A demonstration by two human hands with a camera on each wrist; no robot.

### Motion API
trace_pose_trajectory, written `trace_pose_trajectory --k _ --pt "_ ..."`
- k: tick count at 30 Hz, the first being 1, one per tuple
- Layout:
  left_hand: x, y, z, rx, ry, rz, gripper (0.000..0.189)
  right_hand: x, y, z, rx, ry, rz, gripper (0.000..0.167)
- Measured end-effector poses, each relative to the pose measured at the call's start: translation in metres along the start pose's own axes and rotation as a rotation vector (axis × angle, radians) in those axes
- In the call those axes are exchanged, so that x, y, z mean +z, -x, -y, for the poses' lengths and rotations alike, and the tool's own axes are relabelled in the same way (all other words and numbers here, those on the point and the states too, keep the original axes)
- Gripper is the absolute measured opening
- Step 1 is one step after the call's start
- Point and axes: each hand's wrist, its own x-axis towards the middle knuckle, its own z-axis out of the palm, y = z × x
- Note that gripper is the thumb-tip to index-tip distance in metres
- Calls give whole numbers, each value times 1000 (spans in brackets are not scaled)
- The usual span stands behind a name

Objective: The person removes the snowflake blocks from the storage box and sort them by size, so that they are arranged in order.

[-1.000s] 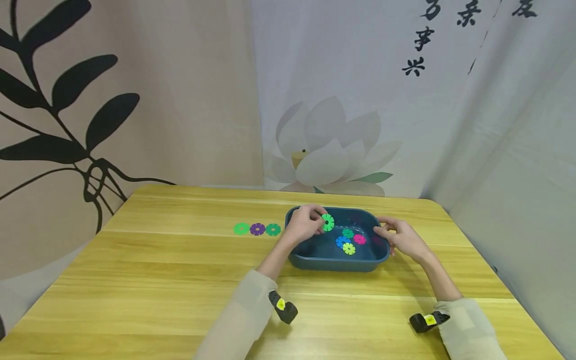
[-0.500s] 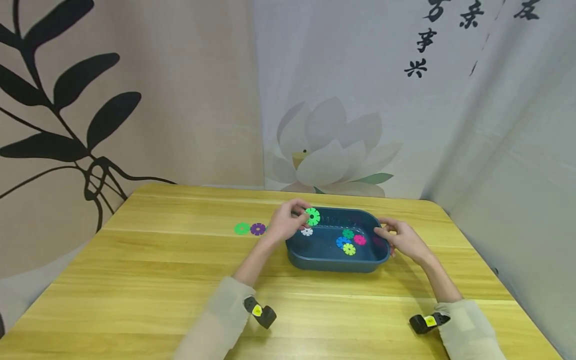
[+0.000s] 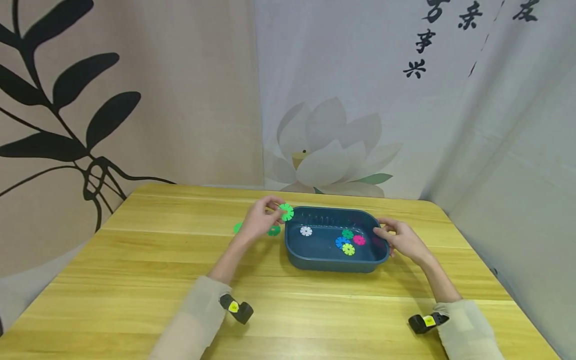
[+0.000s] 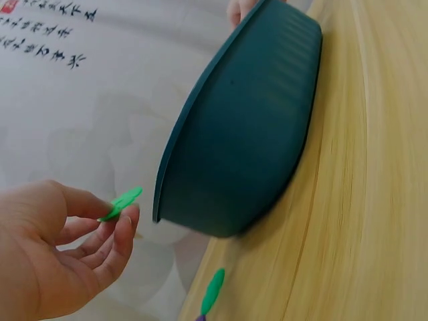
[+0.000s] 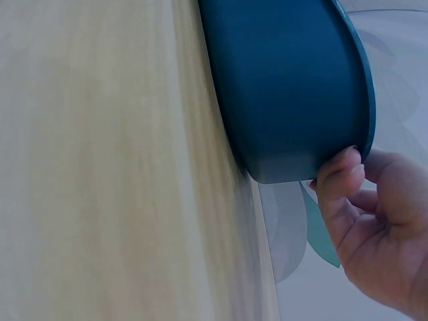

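Note:
My left hand (image 3: pixel 261 218) pinches a bright green notched plastic disc (image 3: pixel 286 212) between thumb and fingers, just off the left end of a dark blue basin (image 3: pixel 333 265). The left wrist view shows the same green disc (image 4: pixel 122 204) nearly edge-on, apart from the basin wall (image 4: pixel 234 127). My right hand (image 3: pixel 402 239) grips the basin's right rim, thumb on the inner side. Inside the basin lie a white disc (image 3: pixel 306 231), a pink disc (image 3: pixel 359 240), a yellow-green disc (image 3: pixel 348 249), a blue disc (image 3: pixel 341 243) and a teal-green disc (image 3: pixel 347 234).
On the wooden table (image 3: pixel 315 320), a darker green disc (image 3: pixel 274 230) lies left of the basin. A light green disc (image 3: pixel 237 227) is partly covered by my left hand. A printed curtain (image 3: pixel 202 100) hangs behind the table.
My left hand has carried the bright green disc leftward, from over the basin to beyond its left rim, uncovering the white disc and covering the purple one. The right hand stays on the rim.

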Motion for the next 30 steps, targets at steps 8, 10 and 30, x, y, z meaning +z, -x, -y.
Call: trace_pose_trajectory --k 8,10,30 --pt "-29 4 16 -12 -37 -8 24 1 0 0 -3 4 -1 56" --pt "-36 5 20 -17 -50 -12 26 1 0 0 -2 5 0 56" --pt "-99 20 51 -116 -189 -81 32 0 0 -1 -4 -5 6 57"
